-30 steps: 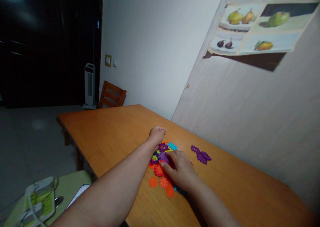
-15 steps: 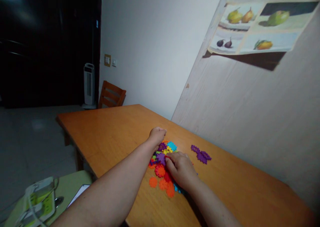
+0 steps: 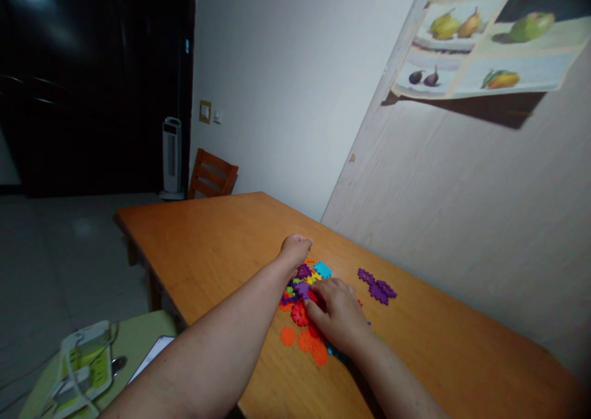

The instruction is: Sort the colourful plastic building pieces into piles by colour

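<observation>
A heap of colourful plastic gear-shaped pieces lies on the wooden table [image 3: 217,240]. At its far left edge my left hand [image 3: 297,248] is closed, fingers curled; whatever it holds is hidden. Below that hand are a dark purple gear [image 3: 303,271] and a light blue gear [image 3: 322,269]. My right hand [image 3: 339,314] rests over the heap's right side, thumb and fingers apart, beside a purple piece [image 3: 301,290] and red pieces. A red gear [image 3: 300,314] and an orange disc [image 3: 287,336] lie nearer me. My right hand covers part of the heap.
Joined purple gears [image 3: 380,291] lie apart, toward the wall. Left of the table, a green seat [image 3: 143,327] carries a power strip [image 3: 87,363] with cables and a flat device [image 3: 150,354]. A wooden chair [image 3: 212,173] stands beyond the table's far end.
My right thumb and forefinger have parted around the red piece they were close to. My left hand keeps its place by the heap. The whole view has shifted slightly.
</observation>
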Tool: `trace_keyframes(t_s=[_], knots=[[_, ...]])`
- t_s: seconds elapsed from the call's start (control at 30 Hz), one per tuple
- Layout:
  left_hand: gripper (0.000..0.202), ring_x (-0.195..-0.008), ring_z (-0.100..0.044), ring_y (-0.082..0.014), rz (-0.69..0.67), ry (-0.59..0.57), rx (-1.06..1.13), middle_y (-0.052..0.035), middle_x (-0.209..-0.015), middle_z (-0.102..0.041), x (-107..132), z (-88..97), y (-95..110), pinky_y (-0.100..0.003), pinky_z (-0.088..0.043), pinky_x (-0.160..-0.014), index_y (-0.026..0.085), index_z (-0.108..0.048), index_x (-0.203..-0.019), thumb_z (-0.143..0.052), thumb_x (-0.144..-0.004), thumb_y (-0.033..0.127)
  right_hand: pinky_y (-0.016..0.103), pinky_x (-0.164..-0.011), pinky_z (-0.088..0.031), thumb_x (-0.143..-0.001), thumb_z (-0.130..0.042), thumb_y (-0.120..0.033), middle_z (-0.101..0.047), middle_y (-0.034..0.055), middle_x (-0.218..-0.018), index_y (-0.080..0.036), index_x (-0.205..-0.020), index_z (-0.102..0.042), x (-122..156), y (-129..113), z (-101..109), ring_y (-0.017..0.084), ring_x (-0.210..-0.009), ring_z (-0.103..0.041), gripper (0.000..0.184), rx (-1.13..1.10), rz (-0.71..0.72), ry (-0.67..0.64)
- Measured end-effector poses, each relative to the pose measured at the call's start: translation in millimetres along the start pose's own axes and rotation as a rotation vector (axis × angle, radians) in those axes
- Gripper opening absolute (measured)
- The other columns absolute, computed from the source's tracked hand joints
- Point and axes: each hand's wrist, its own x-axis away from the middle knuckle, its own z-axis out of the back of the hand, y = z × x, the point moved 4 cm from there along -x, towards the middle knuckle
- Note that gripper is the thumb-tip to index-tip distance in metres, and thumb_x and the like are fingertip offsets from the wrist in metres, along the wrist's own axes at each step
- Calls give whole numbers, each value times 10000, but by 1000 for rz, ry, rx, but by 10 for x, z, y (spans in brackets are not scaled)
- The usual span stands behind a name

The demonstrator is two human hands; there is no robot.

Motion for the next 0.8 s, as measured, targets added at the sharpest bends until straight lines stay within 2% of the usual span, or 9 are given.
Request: trace_keyframes(t_s=[0.13,0.3,0.57,0.7,0.8], knots=[[179,-479,-410,-94,-2,-4,-2,40,-513,-480,5,2,0,-224,-259,-496,183,-531,-608,-640,-728,259,347,-858,-373,-943,-539,-346,-724,54,-904,-240,-948,-726,-17,70,27,227,-943,-614,215,-33,-17,83],[178,-467,-401,-95,1,-5,-20,43,-499,-478,10,3,8,-230,-256,-501,183,-531,-604,-635,-736,242,332,-801,-418,-932,-498,-362,-696,62,-842,-214,-821,-675,-37,271,36,220,-856,-604,256,-148,-115,198],[192,-494,-450,-102,19,-35,-37,26,-546,-527,23,-11,19,-232,-285,-511,181,-533,-618,-652,-757,241,345,-874,-465,-857,-542,-387,-707,66,-917,-224,-737,-666,-66,430,131,228,-942,-623,237,-424,-142,376],[165,-504,-466,-107,43,-43,-55,12,-583,-556,42,-5,34,-232,-299,-509,179,-542,-640,-642,-760,233,298,-704,-470,-849,-542,-460,-680,24,-756,-211,-757,-668,-63,655,148,203,-760,-618,293,-579,-318,383],[162,-495,-460,-109,54,-39,-77,11,-574,-548,49,0,32,-235,-287,-501,182,-534,-635,-633,-758,221,272,-592,-438,-789,-587,-475,-644,0,-659,-203,-729,-654,3,946,192,177,-630,-579,286,-662,-518,478]])
